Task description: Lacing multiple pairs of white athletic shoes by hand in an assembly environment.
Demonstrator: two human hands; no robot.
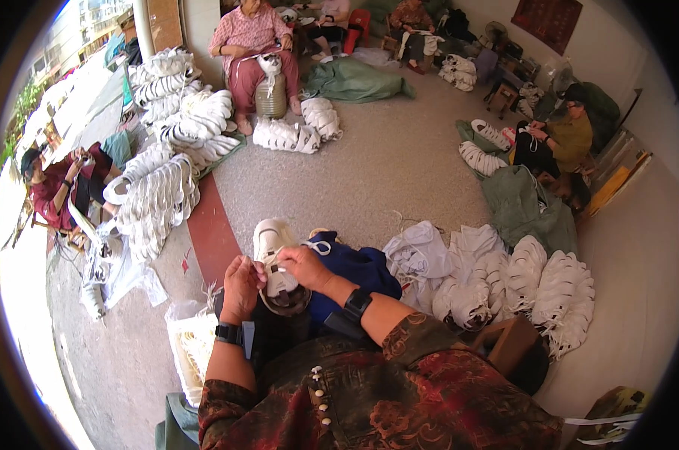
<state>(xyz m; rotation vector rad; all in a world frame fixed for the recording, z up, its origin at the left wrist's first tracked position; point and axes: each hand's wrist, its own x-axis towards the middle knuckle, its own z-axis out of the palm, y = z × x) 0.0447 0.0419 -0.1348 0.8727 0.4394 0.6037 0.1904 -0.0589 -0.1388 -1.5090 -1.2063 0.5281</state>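
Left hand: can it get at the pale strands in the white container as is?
Probably yes: the pale strands lie exposed beside the left forearm, with nothing evident blocking. But the left hand is busy at the white shoe, so it would likely need to leave that first.

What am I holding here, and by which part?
Your right hand seems to pinch a white lace partway along, over the white shoe; what your left hand holds is unclear.

A white shoe (270, 235) lies at 8 o'clock from the view's centre, its long axis running roughly from 12 to 6 o'clock; a thin white lace (317, 247) loops out toward 2 o'clock.
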